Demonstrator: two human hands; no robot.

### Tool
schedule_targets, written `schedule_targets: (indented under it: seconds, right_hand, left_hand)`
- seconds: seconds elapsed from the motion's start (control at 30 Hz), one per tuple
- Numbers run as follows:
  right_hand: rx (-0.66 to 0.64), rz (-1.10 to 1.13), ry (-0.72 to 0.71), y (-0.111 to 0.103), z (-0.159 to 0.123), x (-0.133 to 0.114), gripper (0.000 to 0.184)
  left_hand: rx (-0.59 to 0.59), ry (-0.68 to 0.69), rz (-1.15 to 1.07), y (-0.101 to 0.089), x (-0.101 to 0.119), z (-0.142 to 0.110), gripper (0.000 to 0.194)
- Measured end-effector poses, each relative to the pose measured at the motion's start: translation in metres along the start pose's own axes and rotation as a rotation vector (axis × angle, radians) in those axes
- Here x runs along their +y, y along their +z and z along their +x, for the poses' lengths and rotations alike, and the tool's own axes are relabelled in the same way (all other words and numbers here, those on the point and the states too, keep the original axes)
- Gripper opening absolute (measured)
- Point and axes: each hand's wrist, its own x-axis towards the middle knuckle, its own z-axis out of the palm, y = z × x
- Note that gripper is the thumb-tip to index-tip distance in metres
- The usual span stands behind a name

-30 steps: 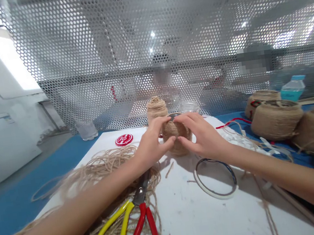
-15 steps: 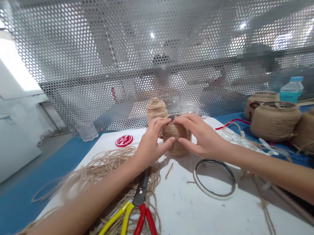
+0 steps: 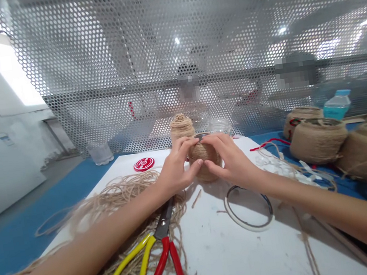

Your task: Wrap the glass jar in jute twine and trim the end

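Between both hands, upright twine-wrapped jar (image 3: 204, 161)

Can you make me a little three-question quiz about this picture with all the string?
1. True or false: both hands are on the twine-wrapped jar.
2. Which lies nearest the left hand? A) scissors B) water bottle C) red lid
3. Fill in: between the right hand and the camera, a ____ of tape lies flat on the white table.

Key
1. True: the left hand holds it on one side, the right hand on the other, fingertips meeting at the top.
2. A: the scissors' blades run under the left wrist, across the loose twine.
3. Ring.
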Motion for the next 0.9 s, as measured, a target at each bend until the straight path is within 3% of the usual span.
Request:
schedule_targets:
  seconds: [0.17,0.3,0.53,0.77,0.9]
  right_hand:
    - [-0.009,-0.043,-0.028,-0.003,-0.004,0.005,0.04]
    - [-0.003,-0.065,-0.037,-0.005,-0.009,0.005,0.064]
    - [0.029,0.071,0.168,0.01,-0.023,0.017,0.095]
    - [-0.101,0.387,0.318,0.015,-0.027,0.022,0.105]
    - [-0.091,0.513,0.366,0.013,-0.025,0.021,0.104]
  left_hand:
    - [0.006,0.01,-0.037,0.001,0.0,-0.001,0.044]
    - [0.006,-0.035,-0.109,0.002,-0.003,-0.002,0.045]
    - [-0.003,-0.174,-0.241,0.008,-0.007,-0.008,0.059]
    - [-0.123,-0.286,-0.26,0.009,-0.003,-0.008,0.085]
    - [-0.095,-0.318,-0.27,0.009,-0.002,-0.006,0.089]
